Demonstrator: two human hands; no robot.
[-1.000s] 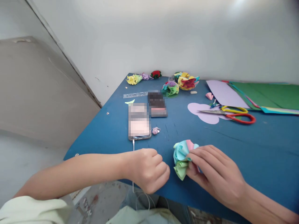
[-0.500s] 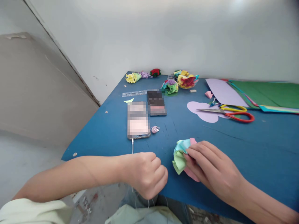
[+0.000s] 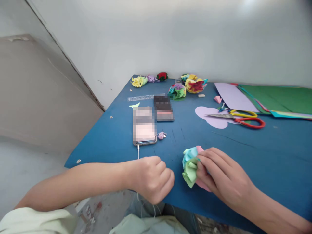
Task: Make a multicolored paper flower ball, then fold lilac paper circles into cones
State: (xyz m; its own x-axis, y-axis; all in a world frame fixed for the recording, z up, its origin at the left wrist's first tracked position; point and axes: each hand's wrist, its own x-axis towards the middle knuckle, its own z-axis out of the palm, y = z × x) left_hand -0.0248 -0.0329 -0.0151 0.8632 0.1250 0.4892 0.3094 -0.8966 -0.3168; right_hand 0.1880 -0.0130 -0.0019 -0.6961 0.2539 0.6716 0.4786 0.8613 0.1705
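A crinkled paper flower [image 3: 190,169] in green, light blue and pink is pinched between the thumb and fingers of my right hand [image 3: 223,175], over the front part of the blue table. My right palm hides part of its pink side. To the left, my left hand [image 3: 154,179] is closed in a fist near the table's front edge, apart from the flower. Its fingertips are turned away, so whatever it may hold is hidden. Beyond it lies a phone [image 3: 144,126] with a white cable [image 3: 138,152] plugged into its lower end.
Scissors [image 3: 235,116] lie on a lilac scalloped paper shape [image 3: 215,123]. A second phone [image 3: 163,109] and a clear ruler [image 3: 140,97] are left of them. Finished paper flowers [image 3: 195,85] line the back. Coloured paper sheets [image 3: 280,97] are stacked at the right.
The paper flower has turned slightly in my right hand and shifted a little right and down, showing more of its green part. My left fist has moved slightly up.
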